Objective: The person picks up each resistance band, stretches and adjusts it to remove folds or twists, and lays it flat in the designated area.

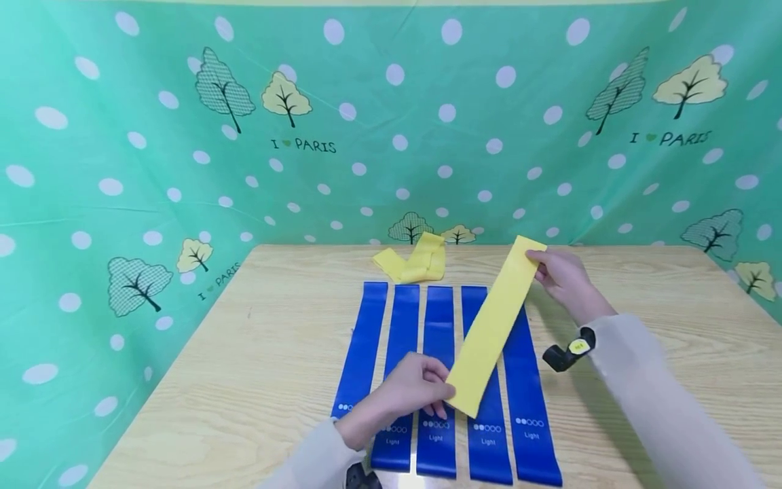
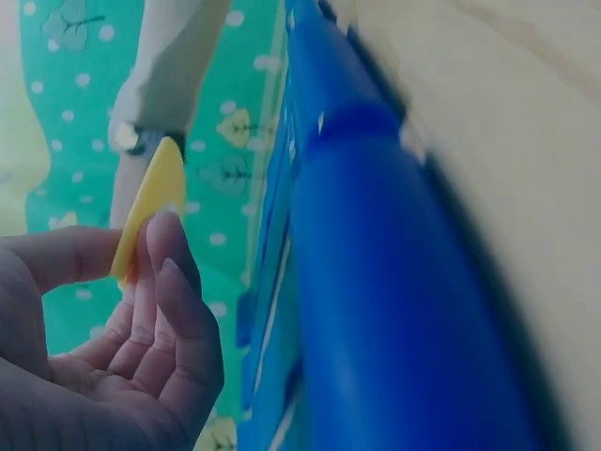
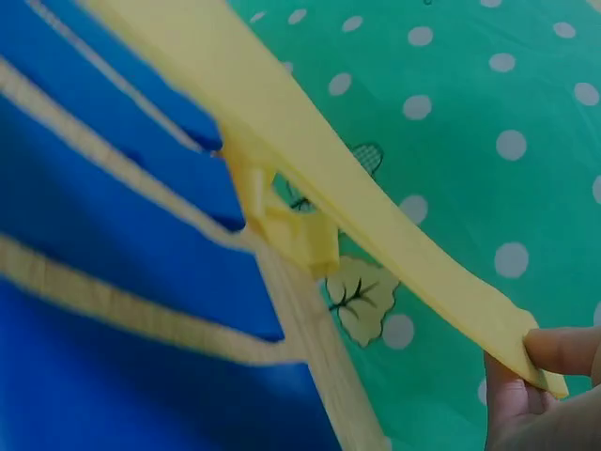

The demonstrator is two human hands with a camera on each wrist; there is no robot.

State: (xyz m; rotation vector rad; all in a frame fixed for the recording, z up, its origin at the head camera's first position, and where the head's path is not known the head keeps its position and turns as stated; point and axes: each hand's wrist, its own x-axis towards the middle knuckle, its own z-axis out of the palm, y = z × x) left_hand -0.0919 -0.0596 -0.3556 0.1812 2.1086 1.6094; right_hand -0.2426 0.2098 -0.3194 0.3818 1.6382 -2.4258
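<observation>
A flat yellow resistance band (image 1: 496, 319) is held slantwise above the table between both hands. My left hand (image 1: 412, 387) pinches its near end between thumb and fingers, and my right hand (image 1: 563, 280) pinches the far end. Beneath it, several blue resistance bands (image 1: 436, 339) lie side by side on the table, their near ends printed "Light". The yellow band hides part of the two rightmost ones. In the left wrist view the yellow band (image 2: 155, 207) shows edge-on at the fingertips; in the right wrist view it stretches away from the right hand (image 3: 554, 404).
Behind the blue bands, a crumpled yellow band (image 1: 421, 261) lies near the back of the wooden table (image 1: 244, 367). A green dotted cloth (image 1: 391, 170) hangs behind and beside the table. Each wrist wears a dark camera mount (image 1: 568, 350).
</observation>
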